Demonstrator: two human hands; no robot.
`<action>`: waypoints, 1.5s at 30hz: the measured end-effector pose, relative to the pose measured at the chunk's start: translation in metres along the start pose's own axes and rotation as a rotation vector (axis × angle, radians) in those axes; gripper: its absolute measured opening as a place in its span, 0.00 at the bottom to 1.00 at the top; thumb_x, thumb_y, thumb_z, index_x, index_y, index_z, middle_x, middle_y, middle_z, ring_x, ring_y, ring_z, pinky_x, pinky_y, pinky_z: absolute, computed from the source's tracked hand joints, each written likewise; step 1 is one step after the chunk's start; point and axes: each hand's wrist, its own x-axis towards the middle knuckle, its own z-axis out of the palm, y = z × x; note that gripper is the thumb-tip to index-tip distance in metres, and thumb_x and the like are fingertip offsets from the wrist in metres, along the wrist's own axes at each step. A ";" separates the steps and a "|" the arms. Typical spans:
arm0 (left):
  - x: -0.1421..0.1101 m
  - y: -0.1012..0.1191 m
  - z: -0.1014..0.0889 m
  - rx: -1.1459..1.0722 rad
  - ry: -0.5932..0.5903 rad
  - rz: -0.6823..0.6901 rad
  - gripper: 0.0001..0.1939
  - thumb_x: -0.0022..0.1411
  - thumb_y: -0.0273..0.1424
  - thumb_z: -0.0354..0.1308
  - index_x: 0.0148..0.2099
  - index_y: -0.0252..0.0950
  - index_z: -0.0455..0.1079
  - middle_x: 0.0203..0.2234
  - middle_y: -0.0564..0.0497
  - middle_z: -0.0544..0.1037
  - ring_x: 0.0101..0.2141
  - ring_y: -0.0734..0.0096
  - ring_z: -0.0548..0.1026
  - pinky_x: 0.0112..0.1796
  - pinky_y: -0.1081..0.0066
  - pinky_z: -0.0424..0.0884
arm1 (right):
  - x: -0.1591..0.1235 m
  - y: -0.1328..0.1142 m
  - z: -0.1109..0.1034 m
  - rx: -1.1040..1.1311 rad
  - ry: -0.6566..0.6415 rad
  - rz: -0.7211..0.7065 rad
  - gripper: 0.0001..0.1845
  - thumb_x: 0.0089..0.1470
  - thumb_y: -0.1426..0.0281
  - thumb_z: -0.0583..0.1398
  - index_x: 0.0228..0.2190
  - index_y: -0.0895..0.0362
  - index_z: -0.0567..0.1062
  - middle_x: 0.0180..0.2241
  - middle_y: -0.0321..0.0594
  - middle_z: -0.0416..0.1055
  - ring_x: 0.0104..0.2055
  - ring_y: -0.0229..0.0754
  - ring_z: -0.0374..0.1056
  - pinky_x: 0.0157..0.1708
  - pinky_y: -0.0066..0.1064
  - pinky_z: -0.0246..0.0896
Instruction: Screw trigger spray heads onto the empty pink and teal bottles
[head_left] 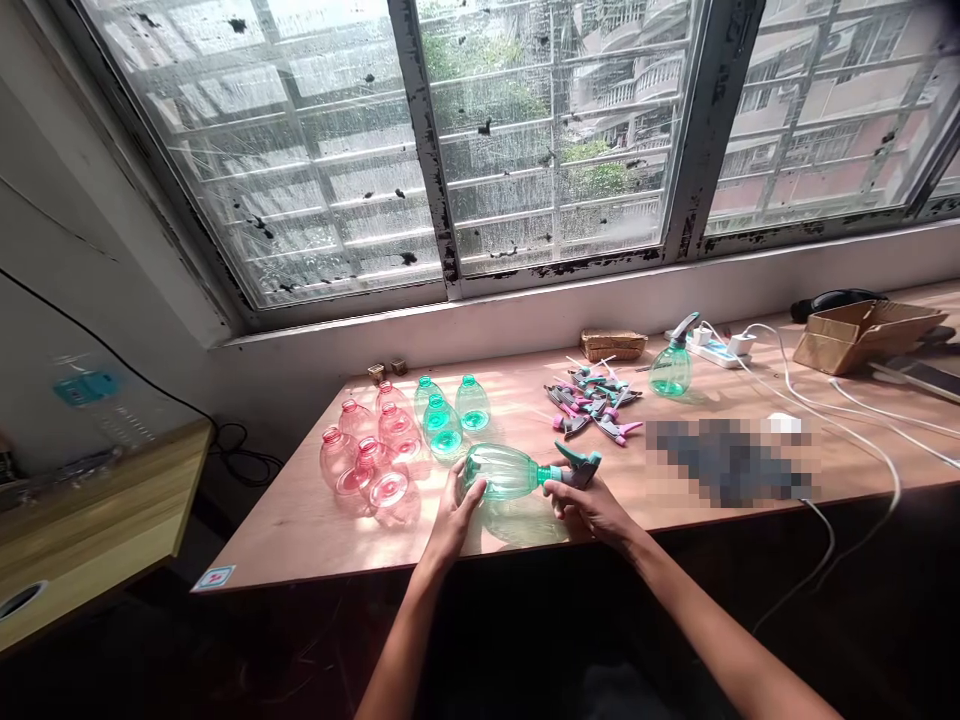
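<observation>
A clear green spray bottle [501,472] lies sideways in the air over the table's front edge, its neck pointing right. Wrapped round its base end is my left hand [456,505]. My right hand [589,505] closes on the collar of the grey and green spray head [576,465], which sits at the bottle's neck. Left of the hands stand several pink bottles [388,487] and 3 green bottles [442,428], all without spray heads. Behind my right hand lies a pile of spray heads [596,400] in grey, pink and green.
A green bottle with a spray head [670,368] stands at the back right. Near it are a power strip [716,347], white cables [862,440], a cardboard box [862,335] and a blurred dark item [731,465]. A wicker basket [613,346] sits by the wall below the windows.
</observation>
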 end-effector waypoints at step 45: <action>-0.005 0.004 0.000 -0.052 -0.015 0.052 0.38 0.57 0.41 0.67 0.66 0.44 0.58 0.64 0.42 0.68 0.65 0.49 0.63 0.62 0.55 0.61 | -0.001 -0.004 0.005 -0.041 0.013 -0.002 0.21 0.45 0.58 0.73 0.36 0.54 0.75 0.24 0.33 0.76 0.19 0.38 0.67 0.21 0.32 0.61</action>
